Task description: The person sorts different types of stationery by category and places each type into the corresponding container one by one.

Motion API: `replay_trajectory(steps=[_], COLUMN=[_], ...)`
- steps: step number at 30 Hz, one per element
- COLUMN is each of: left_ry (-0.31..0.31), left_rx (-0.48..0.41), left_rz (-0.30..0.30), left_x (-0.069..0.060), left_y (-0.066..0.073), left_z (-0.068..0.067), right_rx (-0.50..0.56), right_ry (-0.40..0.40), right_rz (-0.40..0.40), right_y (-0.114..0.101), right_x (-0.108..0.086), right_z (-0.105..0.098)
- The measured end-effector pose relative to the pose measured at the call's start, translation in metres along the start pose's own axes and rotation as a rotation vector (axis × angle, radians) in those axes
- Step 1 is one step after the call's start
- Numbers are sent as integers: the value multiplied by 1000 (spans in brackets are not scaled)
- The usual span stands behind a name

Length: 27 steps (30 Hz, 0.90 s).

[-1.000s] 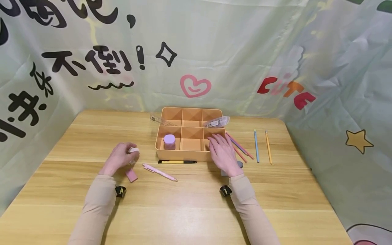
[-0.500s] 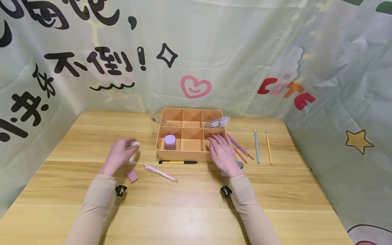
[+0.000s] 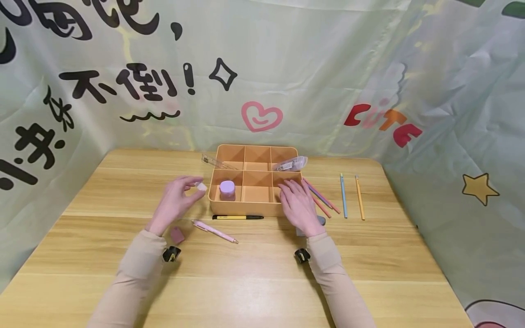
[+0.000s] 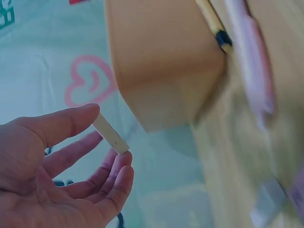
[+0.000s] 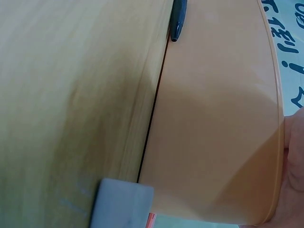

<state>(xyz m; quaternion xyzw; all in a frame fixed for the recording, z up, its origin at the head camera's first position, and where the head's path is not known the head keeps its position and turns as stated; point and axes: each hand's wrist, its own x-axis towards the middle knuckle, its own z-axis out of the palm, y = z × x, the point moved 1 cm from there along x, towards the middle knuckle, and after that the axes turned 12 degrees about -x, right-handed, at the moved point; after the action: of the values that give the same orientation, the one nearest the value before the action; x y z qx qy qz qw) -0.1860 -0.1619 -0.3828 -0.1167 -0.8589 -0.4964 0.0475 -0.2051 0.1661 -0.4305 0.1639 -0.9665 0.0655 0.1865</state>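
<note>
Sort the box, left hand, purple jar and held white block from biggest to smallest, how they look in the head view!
1. Box
2. Left hand
3. Purple jar
4. White block

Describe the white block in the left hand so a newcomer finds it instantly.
Start at the orange compartment box on the wooden table. Just off its left side, the left hand pinches the small white block. Unlike the pale block and pink block, it is off the table.
</note>
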Motion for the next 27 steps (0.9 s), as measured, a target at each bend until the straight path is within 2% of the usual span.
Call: replay_trajectory(steps=[4,11,20,24,27], left_ry=[-29,-113,-175,-201,-234], left_rx=[4,36,66,129,216], left_rz=[52,129,130,103,75], left_x=[5,15,27,35,41], left_y=[15,37,51,55,58], left_z=[16,43,66,77,83], right_rx=[0,-3,-10,-14,-17], right_ry=[3,10,14,17,21], right_rz=[0,-4,-5,-5,-6], right_y=[0,0,-1,-1,-1], right_x=[0,0,0,1,1], right_z=[-1,-1,-1,-2,-2])
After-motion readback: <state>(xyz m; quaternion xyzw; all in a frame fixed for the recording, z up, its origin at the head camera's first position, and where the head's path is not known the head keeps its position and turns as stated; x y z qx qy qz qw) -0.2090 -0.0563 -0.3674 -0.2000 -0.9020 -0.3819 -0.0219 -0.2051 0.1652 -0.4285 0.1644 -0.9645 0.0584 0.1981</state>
